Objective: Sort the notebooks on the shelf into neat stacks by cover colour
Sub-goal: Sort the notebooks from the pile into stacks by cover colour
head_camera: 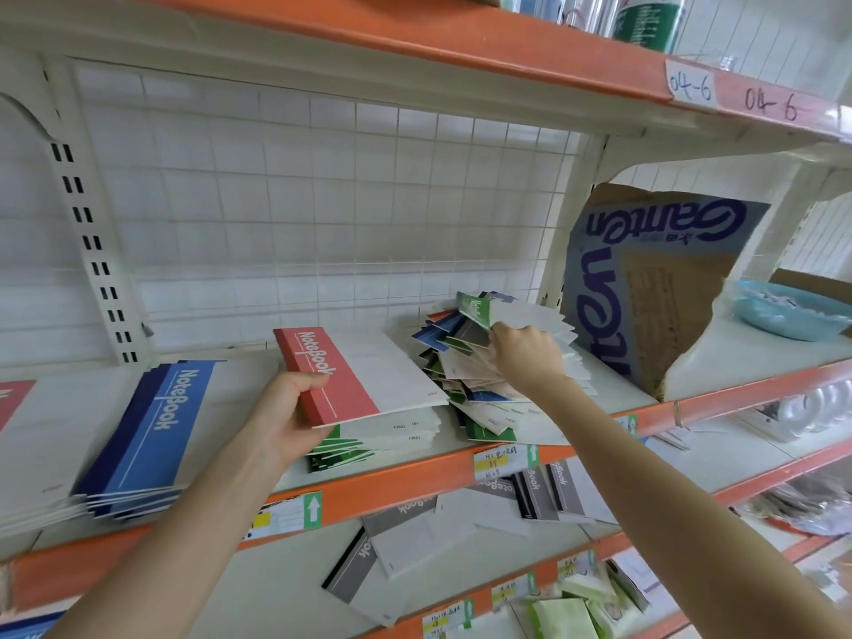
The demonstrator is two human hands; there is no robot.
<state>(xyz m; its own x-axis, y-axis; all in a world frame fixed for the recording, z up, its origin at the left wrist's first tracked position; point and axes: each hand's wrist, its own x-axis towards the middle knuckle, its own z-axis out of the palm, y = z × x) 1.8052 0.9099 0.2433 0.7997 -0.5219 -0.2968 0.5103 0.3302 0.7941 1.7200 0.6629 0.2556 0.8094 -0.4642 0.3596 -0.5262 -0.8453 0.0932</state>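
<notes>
My left hand (286,415) grips the spine edge of a red notebook (355,375), holding it tilted just above a stack of green notebooks (369,442) mid-shelf. My right hand (523,357) reaches into a messy, fanned pile of mixed notebooks (465,362) to the right, fingers curled round a bunch of them with a green one (475,309) on top. A stack of blue notebooks (152,435) lies at the left. Another red notebook (14,398) shows at the far left edge.
A torn cardboard sheet (654,288) leans behind the pile as a divider, with a blue bowl (783,311) beyond it. The orange shelf edge (415,477) carries price tags. Grey notebooks (415,532) lie on the shelf below. A wire grid backs the shelf.
</notes>
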